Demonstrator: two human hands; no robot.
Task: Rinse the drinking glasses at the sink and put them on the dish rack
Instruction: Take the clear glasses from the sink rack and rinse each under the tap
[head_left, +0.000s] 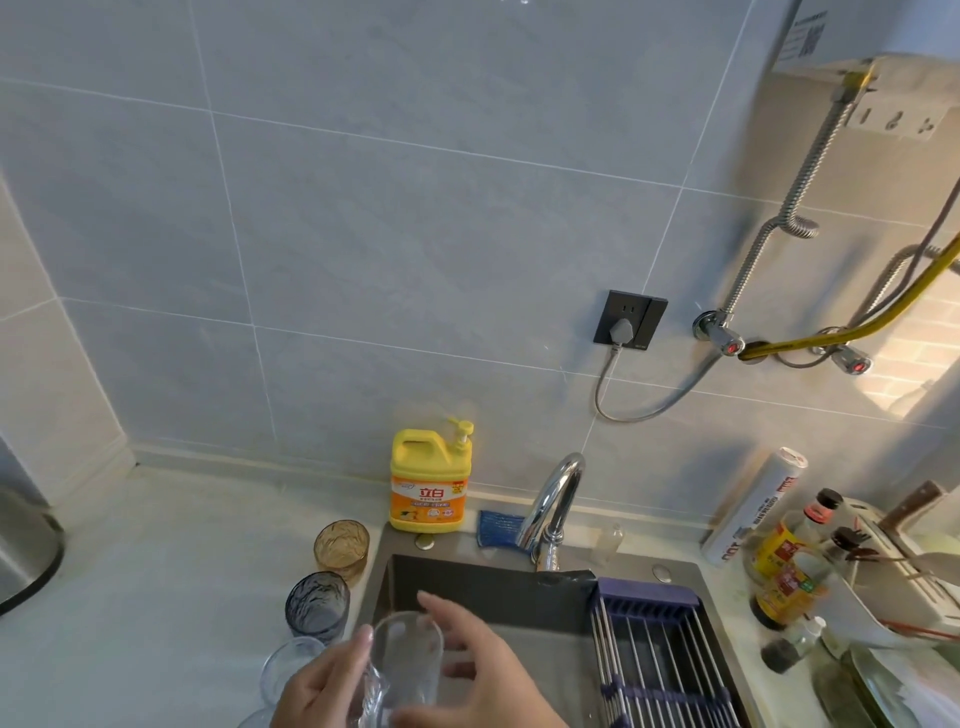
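Holding clear glass (410, 657) above front-left of sink (467, 579), left hand (322, 686) wrapped round its lower wall, right hand (480, 670) open, fingers spread against or just beside it. Thin, light, brittle, probably slick wet: gripping mid-wall safest, not rim. Dish rack (667, 642) just right.

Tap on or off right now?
Looks off: no stream shows below the faucet spout over the sink. That is judged by water alone; a thin trickle might not show.
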